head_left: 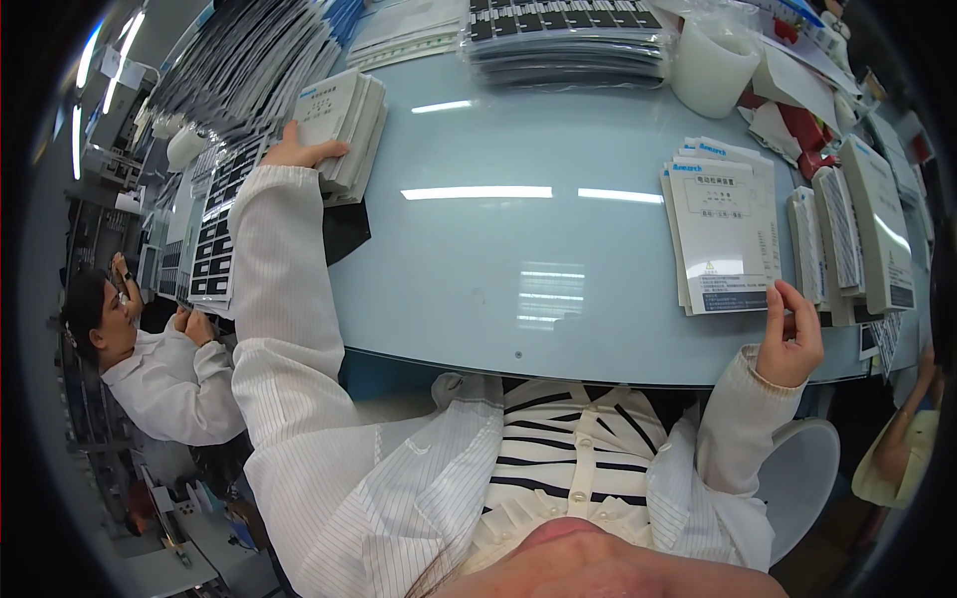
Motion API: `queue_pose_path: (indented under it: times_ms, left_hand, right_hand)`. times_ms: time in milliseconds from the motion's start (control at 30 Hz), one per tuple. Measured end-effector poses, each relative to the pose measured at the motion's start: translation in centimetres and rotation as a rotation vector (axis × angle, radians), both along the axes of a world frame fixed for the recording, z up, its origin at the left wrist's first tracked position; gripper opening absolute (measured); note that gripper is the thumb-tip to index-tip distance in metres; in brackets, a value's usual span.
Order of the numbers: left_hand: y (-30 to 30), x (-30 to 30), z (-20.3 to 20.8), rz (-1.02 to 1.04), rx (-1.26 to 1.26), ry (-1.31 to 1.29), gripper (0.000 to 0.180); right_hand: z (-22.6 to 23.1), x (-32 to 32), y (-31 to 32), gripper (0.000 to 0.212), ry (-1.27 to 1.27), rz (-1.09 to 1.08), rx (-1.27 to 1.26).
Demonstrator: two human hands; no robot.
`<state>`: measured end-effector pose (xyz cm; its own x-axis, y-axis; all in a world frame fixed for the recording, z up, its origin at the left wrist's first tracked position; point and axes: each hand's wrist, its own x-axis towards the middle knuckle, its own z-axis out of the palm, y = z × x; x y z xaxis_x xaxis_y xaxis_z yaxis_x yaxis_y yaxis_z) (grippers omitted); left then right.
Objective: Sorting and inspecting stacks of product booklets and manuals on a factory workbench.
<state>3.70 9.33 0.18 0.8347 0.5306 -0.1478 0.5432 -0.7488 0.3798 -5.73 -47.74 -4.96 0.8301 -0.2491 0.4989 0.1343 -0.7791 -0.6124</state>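
My left hand (299, 151) reaches far left to a tall stack of white printed panels (334, 110). Thumb and index finger are spread apart around the stack's near left corner; the other fingers are mostly hidden. On the right, several white panels with a dark lower band lie fanned in a pile (723, 234). At that pile's near right corner, my right hand (791, 337) has its thumb and index fingertips brought together at the edge of the top panel, the remaining fingers curled. Both sleeves are white and finely striped.
Thick white packs (877, 224) stand right of the pile. Along the back are black-and-white label sheets in clear wrap (568, 50), a white roll (714, 68) and heaped thin sheets (244, 60). A co-worker (150, 359) sits at left. The glass tabletop (469, 279) has a curved front edge.
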Motion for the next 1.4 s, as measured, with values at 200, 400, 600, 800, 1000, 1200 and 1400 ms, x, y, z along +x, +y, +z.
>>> queue_pose_path:
  times_ms: [200, 400, 600, 800, 1000, 1200, 1400]
  left_hand:
    - [-2.9, -1.2, 0.9, 0.073, 0.113, -0.071, 0.107]
    - [-2.4, -2.5, 0.7, 0.061, 0.176, -0.299, 0.101]
    - [-3.9, -3.5, 0.8, -0.139, 0.269, -0.654, 0.099]
    - [-10.4, -3.3, 3.5, -0.248, 0.440, -0.766, 0.099]
    - [-10.1, -3.0, 3.0, -0.340, 0.239, -0.746, 0.099]
    - [-20.2, -6.0, 0.7, -0.824, 0.117, -0.804, 0.102]
    - [-26.3, -9.0, -2.4, -0.923, 0.068, -0.579, 0.112]
  right_hand:
    - [0.5, -0.3, 0.4, 0.013, -0.008, 0.011, 0.021]
    - [1.0, -0.2, 1.7, 0.010, -0.061, 0.087, 0.050]
    - [1.5, -0.5, 4.9, 0.009, 0.026, 0.344, 0.209]
    - [1.6, -0.1, 9.3, 0.013, 0.177, 0.761, 0.298]
    - [1.0, 0.3, 10.5, 0.021, 0.322, 0.871, 0.332]
    - [-1.2, -0.1, 13.6, 0.064, 0.655, 1.102, 1.081]
    - [-2.1, -1.9, 16.6, 0.047, 0.386, 0.747, 1.408]
